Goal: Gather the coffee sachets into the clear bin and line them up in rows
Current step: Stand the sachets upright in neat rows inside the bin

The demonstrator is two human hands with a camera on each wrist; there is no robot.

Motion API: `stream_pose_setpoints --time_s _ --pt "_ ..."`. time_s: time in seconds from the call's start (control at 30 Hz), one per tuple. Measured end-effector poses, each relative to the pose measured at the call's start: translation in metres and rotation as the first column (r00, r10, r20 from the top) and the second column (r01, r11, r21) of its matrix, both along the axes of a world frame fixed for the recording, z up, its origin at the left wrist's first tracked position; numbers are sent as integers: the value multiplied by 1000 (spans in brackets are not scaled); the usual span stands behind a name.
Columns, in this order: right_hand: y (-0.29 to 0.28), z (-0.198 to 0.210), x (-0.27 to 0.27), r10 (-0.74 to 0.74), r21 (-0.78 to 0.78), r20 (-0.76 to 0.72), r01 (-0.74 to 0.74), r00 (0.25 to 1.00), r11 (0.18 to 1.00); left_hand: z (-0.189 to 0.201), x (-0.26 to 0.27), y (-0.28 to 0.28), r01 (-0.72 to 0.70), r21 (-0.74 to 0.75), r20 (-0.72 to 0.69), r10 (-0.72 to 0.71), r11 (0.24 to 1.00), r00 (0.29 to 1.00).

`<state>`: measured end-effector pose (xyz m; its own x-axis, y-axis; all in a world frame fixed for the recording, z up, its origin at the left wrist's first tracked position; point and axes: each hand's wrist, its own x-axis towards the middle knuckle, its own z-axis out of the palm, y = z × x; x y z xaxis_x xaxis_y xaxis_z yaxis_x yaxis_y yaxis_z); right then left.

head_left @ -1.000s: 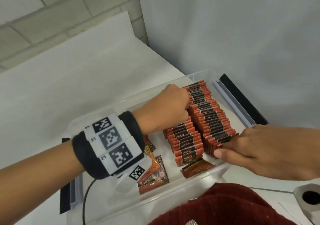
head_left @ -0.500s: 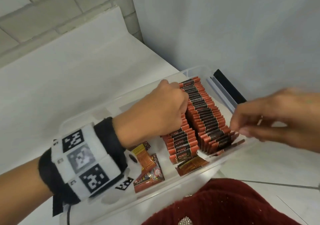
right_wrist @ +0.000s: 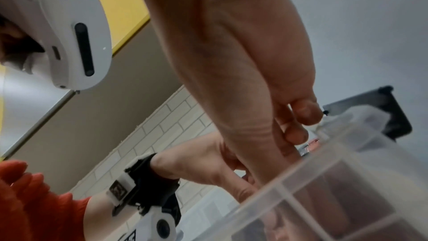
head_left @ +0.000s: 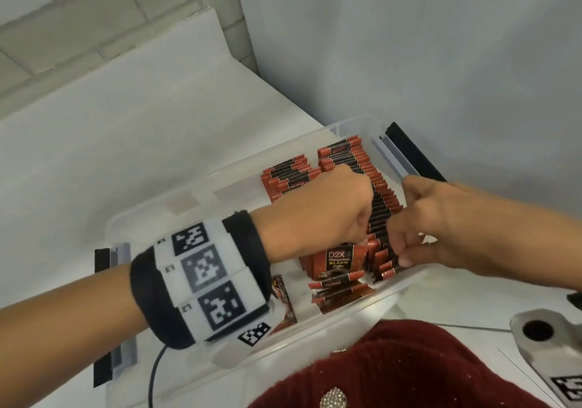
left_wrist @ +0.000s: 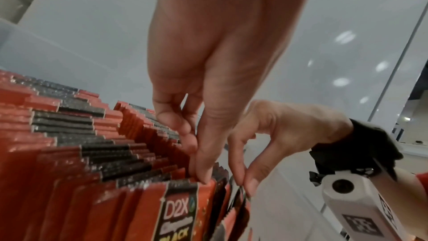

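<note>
My L hand point(head_left: 327, 215) pinches sachets point(left_wrist: 183, 206) at row's near end; R hand point(head_left: 419, 228) pinches one, I think, by bin point(head_left: 406, 285) rim.

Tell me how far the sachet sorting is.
Mostly done: two rows of coffee sachets stand in the clear bin. In hand: left hand and right hand pinch sachets at the right row's near end. Left: loose sachets lying flat.
</note>
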<state>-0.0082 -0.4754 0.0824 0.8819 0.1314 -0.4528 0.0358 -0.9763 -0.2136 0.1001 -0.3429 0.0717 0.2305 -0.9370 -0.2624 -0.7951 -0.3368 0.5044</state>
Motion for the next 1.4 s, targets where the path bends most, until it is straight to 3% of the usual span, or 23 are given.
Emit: stream_pose_setpoints --time_s 0.13,0.33,0.47,0.63,0.7,0.77,0.93,1.27,1.4 --pt "-4 -1 -2 -30 22 24 29 999 999 2 2 2 -40 80 15 39 996 999" --pt "-2 -9 -1 48 -30 115 -45 992 999 5 7 17 -110 160 0 111 981 994" --pt "-10 -10 0 -49 39 144 44 988 998 5 6 19 -117 103 47 113 988 993" --pt "-14 4 -6 -25 151 233 -11 972 988 10 11 14 -218 11 118 215 976 969" --pt "-12 13 -12 18 193 180 -54 983 980 15 20 15 -322 -6 55 322 947 945" --pt "-5 17 -18 70 147 38 -75 997 986 19 25 16 -423 36 -83 424 905 902" --pt "13 11 -23 119 151 -55 -110 991 982 16 25 9 -558 186 -384 582 809 717" --pt "15 -4 -21 -15 215 -166 51 986 975 16 30 5 -571 285 -570 615 770 545" --pt "17 -2 -21 11 214 -162 24 987 977 15 33 5 -618 259 -544 641 742 541"
